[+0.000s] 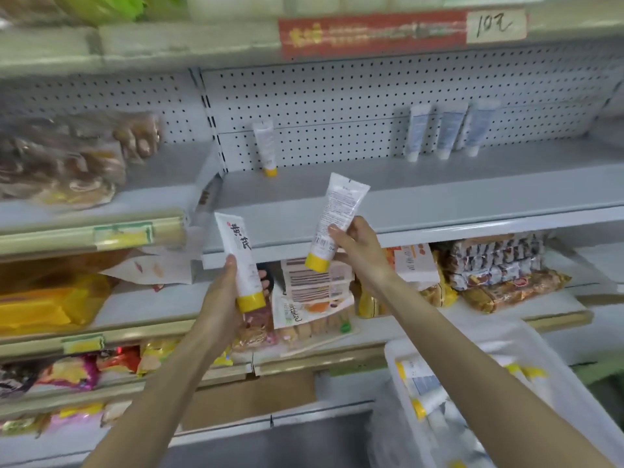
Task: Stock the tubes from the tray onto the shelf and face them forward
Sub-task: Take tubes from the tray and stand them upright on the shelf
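Note:
My left hand (pixel 224 295) grips a white tube with a yellow cap (pixel 240 255), cap down, its front label with black characters towards me. My right hand (pixel 354 243) holds a second white yellow-capped tube (pixel 337 212), tilted, its small-print back side towards me. Both tubes hang just in front of the grey shelf (pixel 439 201). On that shelf one yellow-capped tube (pixel 266 146) leans on the pegboard at the left, and three blue-and-white tubes (pixel 445 130) stand at the back right. The white tray (pixel 574 393) at lower right holds several more tubes.
Bagged snacks fill the shelf to the left (pixel 64 167) and the shelves below (pixel 499 275). A red price strip (pixel 371 32) with a handwritten tag runs along the shelf above. Much bare shelf surface lies between the single tube and the three blue ones.

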